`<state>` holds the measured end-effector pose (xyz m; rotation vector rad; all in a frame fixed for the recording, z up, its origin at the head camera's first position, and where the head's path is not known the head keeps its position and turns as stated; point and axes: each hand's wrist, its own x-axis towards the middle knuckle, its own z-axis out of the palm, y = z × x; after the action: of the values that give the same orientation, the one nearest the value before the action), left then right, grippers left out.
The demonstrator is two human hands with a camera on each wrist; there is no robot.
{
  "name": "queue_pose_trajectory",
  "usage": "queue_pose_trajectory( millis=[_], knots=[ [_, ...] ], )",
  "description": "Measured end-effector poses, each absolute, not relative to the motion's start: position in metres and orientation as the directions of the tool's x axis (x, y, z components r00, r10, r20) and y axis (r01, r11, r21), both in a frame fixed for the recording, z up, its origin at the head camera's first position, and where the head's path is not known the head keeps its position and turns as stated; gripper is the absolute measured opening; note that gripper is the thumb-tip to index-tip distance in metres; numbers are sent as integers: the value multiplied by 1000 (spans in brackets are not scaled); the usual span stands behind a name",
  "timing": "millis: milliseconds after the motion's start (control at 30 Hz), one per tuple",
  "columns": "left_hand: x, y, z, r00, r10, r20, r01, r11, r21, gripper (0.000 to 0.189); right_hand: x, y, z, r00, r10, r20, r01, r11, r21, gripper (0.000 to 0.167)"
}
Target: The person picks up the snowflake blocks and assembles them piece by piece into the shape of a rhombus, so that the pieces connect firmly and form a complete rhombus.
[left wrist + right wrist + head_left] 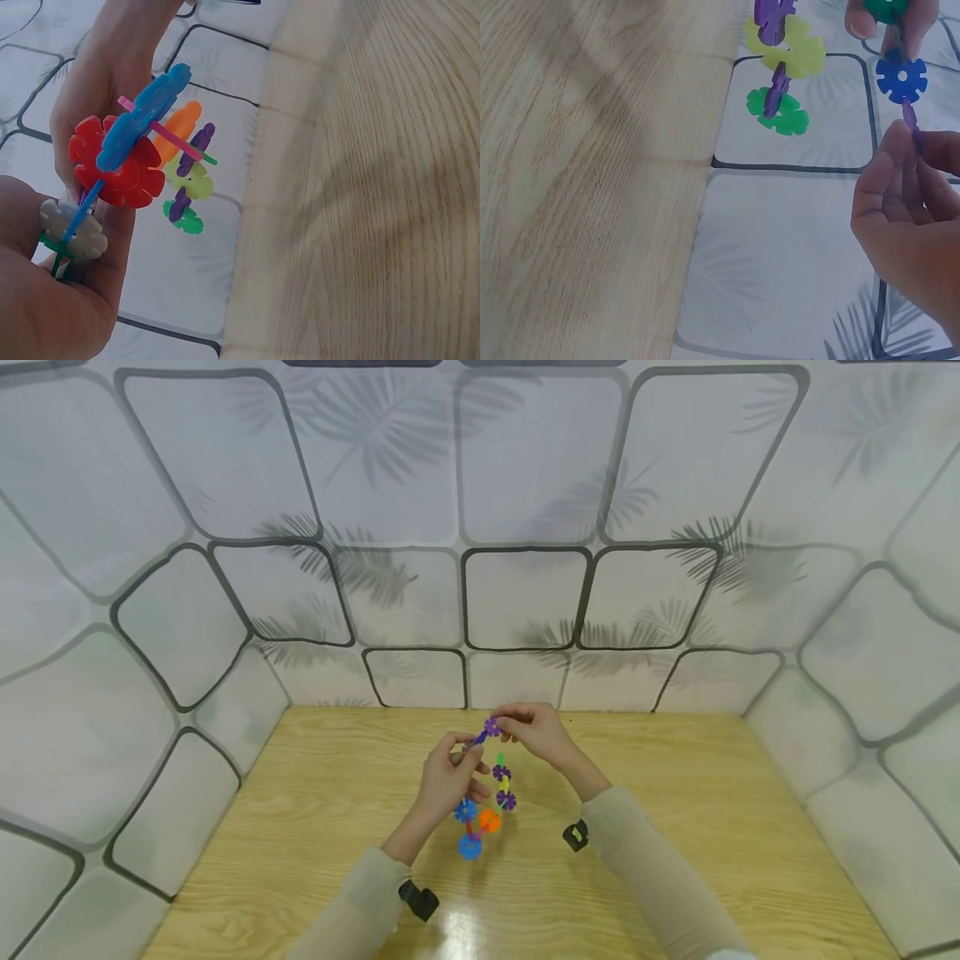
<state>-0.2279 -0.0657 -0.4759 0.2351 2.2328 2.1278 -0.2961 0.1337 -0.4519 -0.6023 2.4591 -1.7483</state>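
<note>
A chain of flower-shaped interlocking plastic discs hangs between both hands above the table. My left hand [447, 774] grips it near a white disc [84, 234] and a green disc [886, 9]. My right hand [542, 735] pinches a purple disc [492, 727] at one end, which meets a dark blue disc [891, 81]. Below the left hand hang a red disc [120, 180], a light blue disc [470, 847] and an orange disc [490, 821]. From there the chain bends up through purple and yellow discs [806, 54] to a bright green disc [791, 121] at the free end.
The hands work over a light wooden table [637, 893]. Pale walls [525, 602] with dark outlines and leaf prints stand at the back and both sides. A black wrist camera [418, 901] sits on the left sleeve, another black camera [576, 835] on the right.
</note>
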Motion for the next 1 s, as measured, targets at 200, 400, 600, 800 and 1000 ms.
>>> queue_pose_trajectory(
  millis=[200, 400, 600, 800, 1000],
  knots=[
    [-226, -63, -473, -986, 153, 71, 77, 32, 997, 30, -295, 133, -452, -925, -345, 160, -265, 285, -921, 25],
    [-223, -60, -472, -982, 174, 69, 74, 23, 997, 35, -290, 131, -450, -931, -329, 158, -253, 268, -930, 25],
    [-222, -59, -474, -978, 191, 79, 87, 33, 996, 35, -286, 129, -450, -918, -351, 186, -275, 225, -935, 25],
    [-221, -56, -475, -978, 199, 65, 72, 25, 997, 37, -284, 131, -451, -916, -367, 163, -259, 229, -938, 28],
    [-225, -53, -474, -982, 175, 74, 78, 16, 997, 41, -284, 137, -452, -937, -313, 152, -239, 263, -935, 37]
  ],
)
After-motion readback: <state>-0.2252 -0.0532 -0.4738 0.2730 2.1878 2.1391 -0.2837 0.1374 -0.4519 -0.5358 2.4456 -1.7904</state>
